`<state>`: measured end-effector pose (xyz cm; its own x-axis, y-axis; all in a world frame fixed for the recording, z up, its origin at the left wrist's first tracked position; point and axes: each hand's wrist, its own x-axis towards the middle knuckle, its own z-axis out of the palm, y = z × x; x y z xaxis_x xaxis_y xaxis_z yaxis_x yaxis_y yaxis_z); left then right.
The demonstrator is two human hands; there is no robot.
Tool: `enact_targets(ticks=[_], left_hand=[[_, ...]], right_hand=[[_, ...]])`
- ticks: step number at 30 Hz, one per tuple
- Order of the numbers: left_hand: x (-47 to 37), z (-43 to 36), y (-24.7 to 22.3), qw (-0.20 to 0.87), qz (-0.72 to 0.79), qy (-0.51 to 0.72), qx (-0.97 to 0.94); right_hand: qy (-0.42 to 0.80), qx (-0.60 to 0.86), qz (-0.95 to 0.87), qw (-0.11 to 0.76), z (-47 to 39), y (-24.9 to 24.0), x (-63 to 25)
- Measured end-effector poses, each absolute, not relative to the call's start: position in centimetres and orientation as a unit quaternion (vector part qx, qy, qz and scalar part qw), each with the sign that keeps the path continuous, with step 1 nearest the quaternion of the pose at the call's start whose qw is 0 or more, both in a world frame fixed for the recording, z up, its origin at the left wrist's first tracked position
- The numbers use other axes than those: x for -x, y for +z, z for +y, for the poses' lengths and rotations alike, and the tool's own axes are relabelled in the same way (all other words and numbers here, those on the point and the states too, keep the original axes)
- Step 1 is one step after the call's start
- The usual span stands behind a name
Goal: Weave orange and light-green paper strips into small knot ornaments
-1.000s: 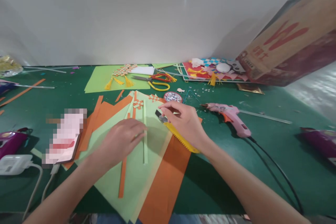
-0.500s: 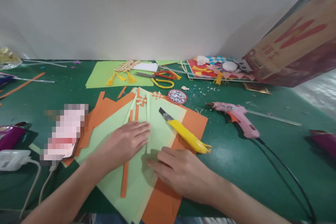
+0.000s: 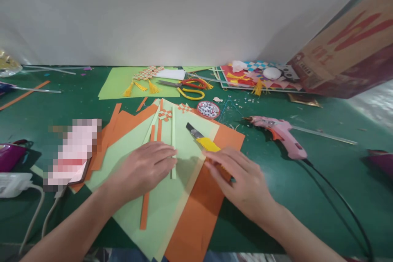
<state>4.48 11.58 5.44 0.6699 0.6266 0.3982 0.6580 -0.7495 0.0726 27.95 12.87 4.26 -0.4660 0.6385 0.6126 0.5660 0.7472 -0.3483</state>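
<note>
A: Where's the knife?

B: The yellow knife (image 3: 206,141) lies on the light green paper (image 3: 172,200), blade end pointing away. The right hand (image 3: 242,182) lies over its handle end, fingers loosely spread, not yet gripped around it.

A: And the other hand?

B: The left hand (image 3: 147,168) is flat, fingers together, pressing the paper beside a narrow green strip (image 3: 173,143).

A: How would you handle it well?

B: I'd take the handle firmly behind the blade, keep the left fingertips well clear of the cutting line, and press the stack hard against the green surface (image 3: 307,180) so the orange paper (image 3: 196,217) underneath can't slide.
</note>
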Motion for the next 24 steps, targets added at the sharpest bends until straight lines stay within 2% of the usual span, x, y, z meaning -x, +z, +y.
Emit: enact_targets(ticks=[6,9,15,19,24], left_hand=[[-4.6,11.3,5.3,-0.037,-0.368,-0.184,0.911],[-4.5,11.0,5.3,-0.057,-0.382,-0.165,0.907],[-4.9,10.1,5.1,-0.026,-0.396,-0.155,0.905],[-5.1,9.6,4.5,0.003,-0.403,-0.165,0.900],[-5.0,9.8,4.1,-0.022,-0.399,-0.189,0.897]], right_hand=[[-0.058,0.450,-0.853,0.259,13.6,3.1,-28.1],[-0.069,0.465,-0.850,0.238,13.7,2.6,-28.1],[-0.046,0.453,-0.855,0.247,13.4,2.9,-28.8],[-0.014,0.433,-0.852,0.295,12.1,3.5,-29.6],[-0.004,0.385,-0.863,0.327,10.3,3.4,-30.3]])
